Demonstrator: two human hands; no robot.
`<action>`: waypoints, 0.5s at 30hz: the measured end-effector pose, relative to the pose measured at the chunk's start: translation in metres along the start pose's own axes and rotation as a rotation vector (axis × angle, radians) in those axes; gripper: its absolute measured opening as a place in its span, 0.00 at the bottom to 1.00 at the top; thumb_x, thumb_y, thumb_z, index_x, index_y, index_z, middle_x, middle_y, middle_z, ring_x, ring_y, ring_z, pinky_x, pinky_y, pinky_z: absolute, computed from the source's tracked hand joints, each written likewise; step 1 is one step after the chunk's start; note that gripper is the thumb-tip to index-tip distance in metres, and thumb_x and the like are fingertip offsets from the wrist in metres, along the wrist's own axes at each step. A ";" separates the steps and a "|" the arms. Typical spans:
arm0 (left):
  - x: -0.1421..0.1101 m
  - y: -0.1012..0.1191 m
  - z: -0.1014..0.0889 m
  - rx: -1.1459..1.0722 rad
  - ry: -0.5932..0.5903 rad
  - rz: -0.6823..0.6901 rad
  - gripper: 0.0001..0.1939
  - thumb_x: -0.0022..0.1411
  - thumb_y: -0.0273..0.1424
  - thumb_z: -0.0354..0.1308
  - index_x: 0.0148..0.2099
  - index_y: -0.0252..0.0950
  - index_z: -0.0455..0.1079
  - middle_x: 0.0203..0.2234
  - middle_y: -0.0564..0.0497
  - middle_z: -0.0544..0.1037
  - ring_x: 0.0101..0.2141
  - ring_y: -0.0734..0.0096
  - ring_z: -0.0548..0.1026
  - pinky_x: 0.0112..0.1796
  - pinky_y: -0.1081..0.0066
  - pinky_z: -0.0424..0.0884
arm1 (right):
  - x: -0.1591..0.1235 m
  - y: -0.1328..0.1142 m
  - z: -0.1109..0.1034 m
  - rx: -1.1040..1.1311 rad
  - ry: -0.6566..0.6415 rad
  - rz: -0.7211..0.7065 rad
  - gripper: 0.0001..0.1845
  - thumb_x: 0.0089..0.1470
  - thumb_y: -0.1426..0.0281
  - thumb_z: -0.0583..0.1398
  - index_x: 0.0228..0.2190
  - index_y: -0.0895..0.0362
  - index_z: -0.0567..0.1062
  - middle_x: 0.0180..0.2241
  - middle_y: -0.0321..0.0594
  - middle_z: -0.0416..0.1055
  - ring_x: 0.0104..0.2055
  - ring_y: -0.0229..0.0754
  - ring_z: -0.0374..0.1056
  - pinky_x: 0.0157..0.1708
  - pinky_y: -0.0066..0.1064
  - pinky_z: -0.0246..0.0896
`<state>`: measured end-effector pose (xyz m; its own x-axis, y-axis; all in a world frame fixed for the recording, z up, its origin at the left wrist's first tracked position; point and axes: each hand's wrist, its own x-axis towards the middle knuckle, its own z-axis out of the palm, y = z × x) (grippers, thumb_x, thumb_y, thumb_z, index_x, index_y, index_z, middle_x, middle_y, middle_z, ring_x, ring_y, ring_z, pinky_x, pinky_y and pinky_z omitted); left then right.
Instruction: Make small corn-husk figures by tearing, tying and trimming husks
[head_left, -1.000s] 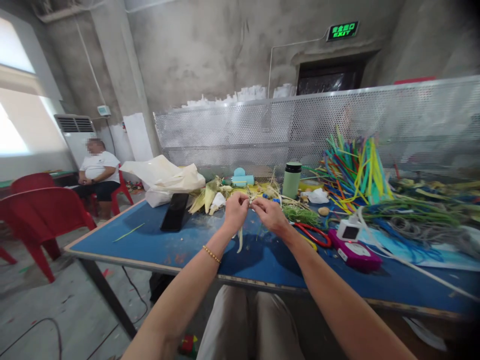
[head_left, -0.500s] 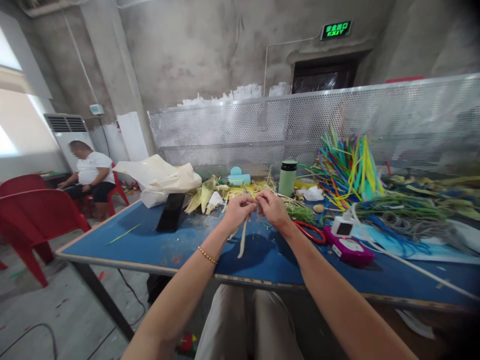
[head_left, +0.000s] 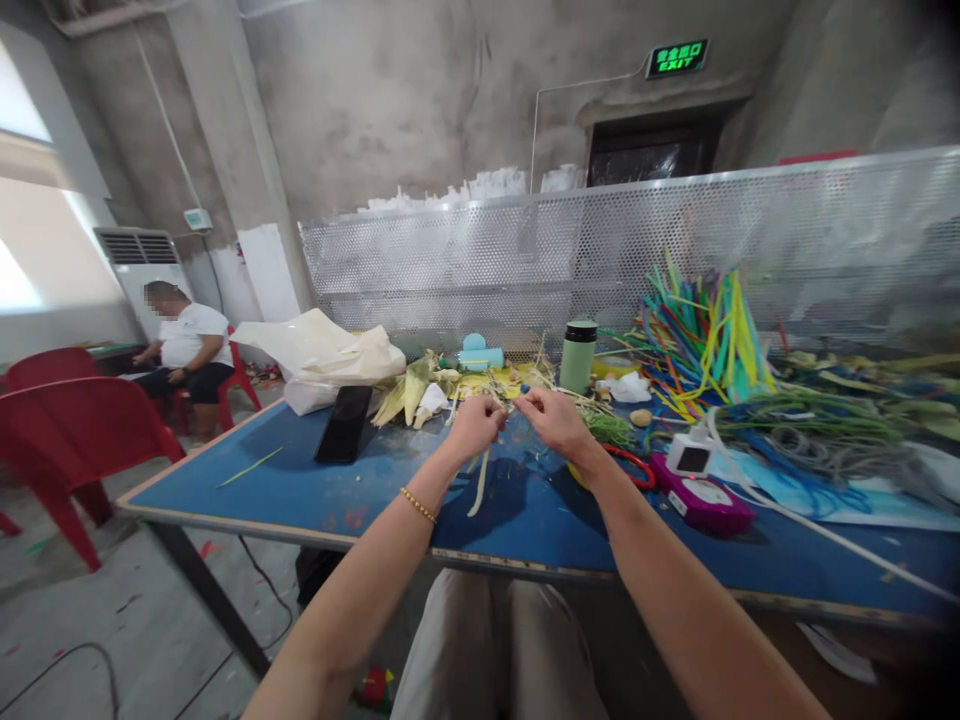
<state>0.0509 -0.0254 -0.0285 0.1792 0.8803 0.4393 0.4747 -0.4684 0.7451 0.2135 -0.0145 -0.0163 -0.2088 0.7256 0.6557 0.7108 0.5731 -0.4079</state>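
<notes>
My left hand (head_left: 478,424), a beaded bracelet at its wrist, pinches a pale strip of husk (head_left: 480,485) that hangs down in front of the blue table. Just to its right, my right hand (head_left: 556,420) is closed, thumb and finger pressed together. Whatever lies in that pinch is too small to make out. A narrow gap separates the fingertips of both hands. Behind them is a heap of dry husks (head_left: 411,393) and stalks. Under my right wrist shows a red ring-shaped handle (head_left: 636,466), partly covered by my arm.
A black phone (head_left: 343,425) and a pale plastic bag (head_left: 330,365) lie left on the table (head_left: 300,500). To the right are a green bottle (head_left: 578,358), colourful strips (head_left: 720,340), a purple box (head_left: 705,500) and a white cable (head_left: 817,545). A person (head_left: 191,340) sits beyond red chairs (head_left: 82,430).
My hands have drawn slightly apart, the right one moving right and a little down. The hanging strip stays with my left hand. More of the yellow beside the red handle shows.
</notes>
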 end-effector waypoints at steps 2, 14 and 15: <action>-0.001 0.002 0.001 0.096 0.003 0.020 0.11 0.58 0.26 0.51 0.24 0.32 0.68 0.14 0.53 0.69 0.19 0.76 0.67 0.27 0.74 0.61 | 0.000 0.000 -0.002 0.028 -0.003 0.011 0.22 0.53 0.56 0.56 0.16 0.57 0.66 0.16 0.34 0.61 0.21 0.36 0.55 0.24 0.29 0.46; -0.002 -0.003 0.011 0.317 0.015 0.210 0.09 0.59 0.24 0.50 0.30 0.32 0.70 0.24 0.46 0.75 0.28 0.68 0.70 0.31 0.70 0.61 | -0.005 -0.011 -0.005 0.216 -0.170 -0.052 0.22 0.54 0.58 0.55 0.17 0.59 0.71 0.16 0.34 0.64 0.20 0.35 0.58 0.22 0.27 0.49; -0.002 -0.003 0.009 0.284 0.011 0.197 0.08 0.58 0.23 0.50 0.30 0.32 0.70 0.24 0.47 0.74 0.27 0.69 0.69 0.31 0.71 0.61 | -0.006 -0.012 -0.007 0.239 -0.164 -0.067 0.22 0.55 0.58 0.55 0.17 0.58 0.72 0.16 0.35 0.66 0.21 0.35 0.59 0.23 0.27 0.51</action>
<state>0.0571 -0.0247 -0.0361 0.2833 0.7732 0.5674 0.6530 -0.5888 0.4764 0.2107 -0.0278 -0.0110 -0.3691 0.7239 0.5828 0.5179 0.6809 -0.5178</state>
